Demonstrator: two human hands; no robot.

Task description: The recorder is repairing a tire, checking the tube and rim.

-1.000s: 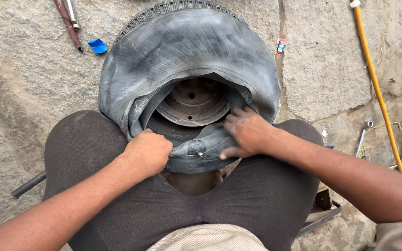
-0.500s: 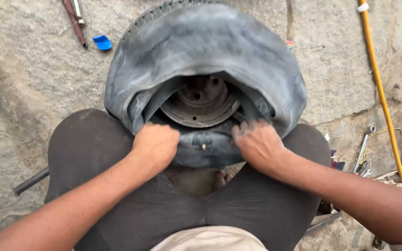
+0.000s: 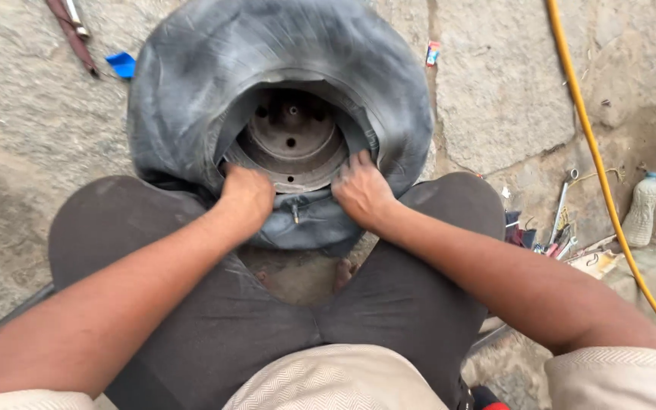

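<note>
since the earlier frames both hands have been shifted inward and deeper, and the wheel is now seen closer and higher in view. left hand (image 3: 246, 199) is curled into a fist, pressed onto the near fold of the inner tube (image 3: 309, 220); right hand (image 3: 361, 190) is set with fingers bent, pushing the same fold beside the metal rim (image 3: 291, 137). the tube's valve stem is seen between the hands. the tube is judged partly seated: the near stretch is still bunched outside the tyre (image 3: 191, 99), held between the knees. little room is left at the rim's near edge. open stone floor (image 3: 495, 99) lies beyond; a yellow hose (image 3: 594, 152), tools (image 3: 559, 220) and a bottle (image 3: 641, 209) lie to the right.
</note>
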